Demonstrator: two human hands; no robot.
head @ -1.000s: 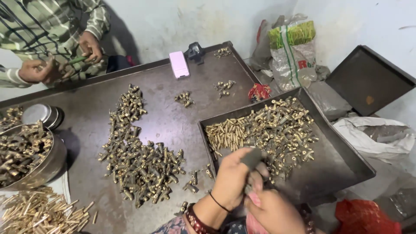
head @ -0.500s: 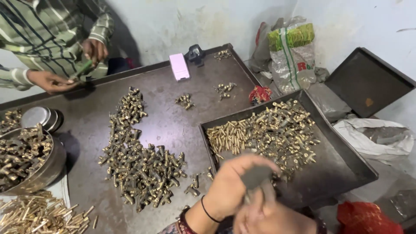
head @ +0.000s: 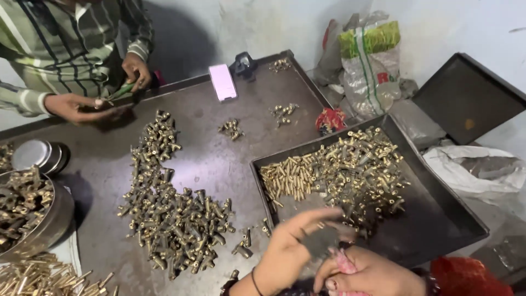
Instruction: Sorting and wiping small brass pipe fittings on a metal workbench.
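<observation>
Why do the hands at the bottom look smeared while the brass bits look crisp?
Head view: the left hand and right hand are motion-blurred, as is the dark piece between them; the brass pile stays sharp; soft glare whitens the table; the phone looks washed out.

Blurred dark piece (head: 320,241) between hands

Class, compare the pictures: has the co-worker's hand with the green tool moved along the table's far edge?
Yes. The co-worker's hand moved right along the table's far rim, toward the pink phone.
</observation>
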